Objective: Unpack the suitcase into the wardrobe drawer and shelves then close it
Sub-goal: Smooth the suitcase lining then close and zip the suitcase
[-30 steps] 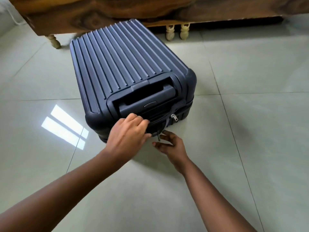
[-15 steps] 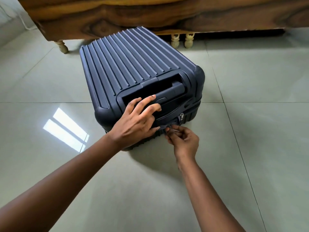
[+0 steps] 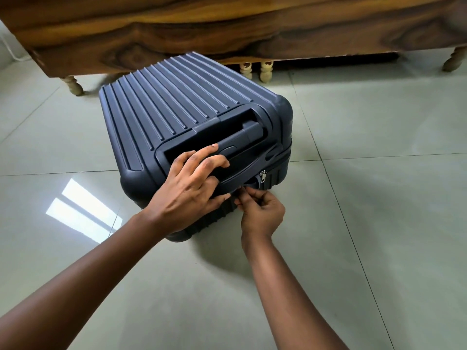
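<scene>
A dark blue ribbed hard-shell suitcase point(image 3: 177, 102) lies flat and zipped on the tiled floor, its near end with the recessed handle point(image 3: 242, 145) facing me. My left hand point(image 3: 192, 190) rests on that near end with fingers spread across the handle area. My right hand point(image 3: 260, 213) is just below the suitcase's near edge and pinches a dark zipper pull at the seam. A second silver zipper pull point(image 3: 262, 176) hangs free on the seam just above my right hand. The suitcase's contents are hidden.
A dark wooden piece of furniture point(image 3: 227, 29) on short turned legs point(image 3: 265, 70) stands right behind the suitcase and overhangs its far end. Pale glossy floor tiles point(image 3: 379, 223) spread out to the right and in front. A bright window reflection point(image 3: 80, 210) lies on the floor at the left.
My left hand slid up from the suitcase's lower edge onto the handle area and spread its fingers. My right hand went from open under the seam to pinching the zipper pull.
</scene>
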